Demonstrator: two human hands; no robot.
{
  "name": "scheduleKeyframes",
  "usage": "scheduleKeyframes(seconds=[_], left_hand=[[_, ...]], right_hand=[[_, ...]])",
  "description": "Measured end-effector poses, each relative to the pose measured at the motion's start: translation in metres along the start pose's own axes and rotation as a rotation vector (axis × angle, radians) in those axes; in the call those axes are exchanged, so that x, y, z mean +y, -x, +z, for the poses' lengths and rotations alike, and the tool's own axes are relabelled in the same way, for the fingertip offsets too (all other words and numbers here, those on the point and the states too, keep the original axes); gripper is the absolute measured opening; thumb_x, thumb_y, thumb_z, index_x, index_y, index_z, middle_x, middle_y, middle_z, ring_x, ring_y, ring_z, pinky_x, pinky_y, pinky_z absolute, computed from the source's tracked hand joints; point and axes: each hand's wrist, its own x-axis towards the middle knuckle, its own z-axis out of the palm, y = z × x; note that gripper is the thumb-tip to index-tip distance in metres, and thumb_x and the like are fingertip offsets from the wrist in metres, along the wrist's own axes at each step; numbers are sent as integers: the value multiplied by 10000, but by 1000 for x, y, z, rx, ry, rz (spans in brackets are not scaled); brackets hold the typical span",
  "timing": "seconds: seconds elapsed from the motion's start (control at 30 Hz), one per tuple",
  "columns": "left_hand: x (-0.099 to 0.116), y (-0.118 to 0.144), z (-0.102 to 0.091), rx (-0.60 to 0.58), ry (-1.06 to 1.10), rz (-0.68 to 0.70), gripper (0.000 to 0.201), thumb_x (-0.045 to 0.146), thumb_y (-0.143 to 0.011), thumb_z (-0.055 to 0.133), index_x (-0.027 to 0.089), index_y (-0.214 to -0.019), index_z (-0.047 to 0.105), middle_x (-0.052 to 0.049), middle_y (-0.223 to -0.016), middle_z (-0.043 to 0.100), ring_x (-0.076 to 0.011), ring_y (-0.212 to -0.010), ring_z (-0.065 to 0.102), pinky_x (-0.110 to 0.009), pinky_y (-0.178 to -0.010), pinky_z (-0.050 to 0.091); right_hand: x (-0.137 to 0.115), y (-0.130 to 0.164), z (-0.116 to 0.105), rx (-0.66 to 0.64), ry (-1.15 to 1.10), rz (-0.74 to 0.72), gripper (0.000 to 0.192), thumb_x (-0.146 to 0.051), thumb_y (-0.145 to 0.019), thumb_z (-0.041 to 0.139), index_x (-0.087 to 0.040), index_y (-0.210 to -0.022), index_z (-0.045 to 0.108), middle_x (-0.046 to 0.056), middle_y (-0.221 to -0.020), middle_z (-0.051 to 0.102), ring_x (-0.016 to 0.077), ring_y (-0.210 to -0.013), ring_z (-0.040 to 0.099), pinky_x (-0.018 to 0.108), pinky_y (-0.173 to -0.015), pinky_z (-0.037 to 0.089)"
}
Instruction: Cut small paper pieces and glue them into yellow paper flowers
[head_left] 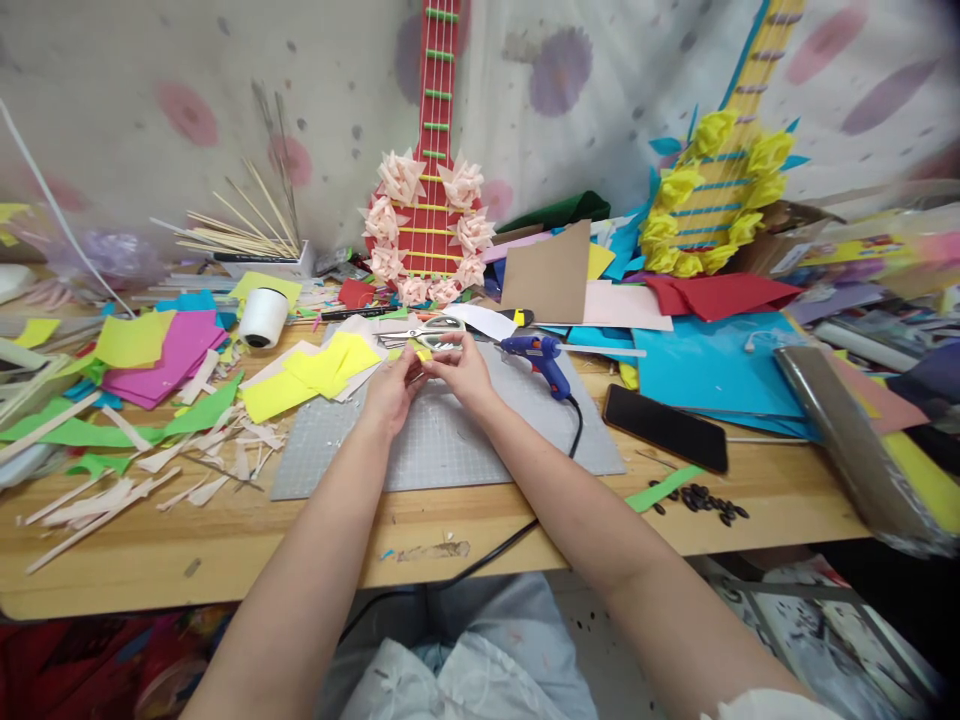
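Above the far part of a grey cutting mat [330, 470], my two hands meet around a small piece of yellow paper [422, 352]. My left hand [394, 388] pinches it from the left, and the fingers of my right hand [463, 375] close on it from the other side. Most of the piece is hidden behind my fingers. Just beyond them lie scissors [431, 328] with pale handles. Yellow paper sheets [322, 378] rest left of my left hand. To the right of my right hand, a blue glue gun [541, 360] lies on the mat with a glue stick in its back.
Two paper guitars, one red [437, 140] and one yellow [709, 210], lean at the back. A black phone [666, 428], blue sheets [712, 365] and black beads [701, 497] are on the right. Paper scraps [112, 500] and a white roll [264, 317] lie left. The glue gun's cord [495, 553] crosses the table's front edge.
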Motion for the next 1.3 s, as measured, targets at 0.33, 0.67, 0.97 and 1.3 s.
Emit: scheduleKeyframes(seconds=[0.33, 0.67, 0.97, 1.3], left_hand=[[-6, -4, -1, 156, -157, 157, 225, 291, -526, 721, 123, -670, 678, -44, -668, 664, -132, -661, 592, -277, -685, 474], [-1, -8, -8, 314, -87, 177, 204, 262, -540, 719, 118, -669, 655, -33, -688, 627, -96, -635, 560, -272, -662, 488], [-3, -11, -6, 406, -97, 222, 253, 324, -540, 724, 116, -602, 594, 12, -582, 539, -78, -574, 518, -253, -622, 486], [-2, -5, -2, 409, -178, 232, 287, 365, -524, 725, 119, -597, 598, 18, -573, 530, -82, -575, 504, -248, -615, 463]], right_hand=[[0, 1, 0, -87, 11, 59, 445, -135, -564, 681, -224, -894, 395, -84, -666, 584, 88, -605, 586, 310, -710, 496], [-38, 4, -32, -402, 350, 98, 249, -203, -619, 672, -180, -806, 508, -12, -739, 620, 101, -698, 581, 260, -678, 480], [-96, 29, -107, -778, 966, 433, 421, -553, -677, 575, -151, -792, 625, 74, -794, 674, 144, -690, 606, 234, -579, 447], [-77, 24, -161, -188, 1397, 154, 476, -656, -606, 570, -201, -742, 611, 33, -657, 605, 143, -567, 504, 263, -498, 337]])
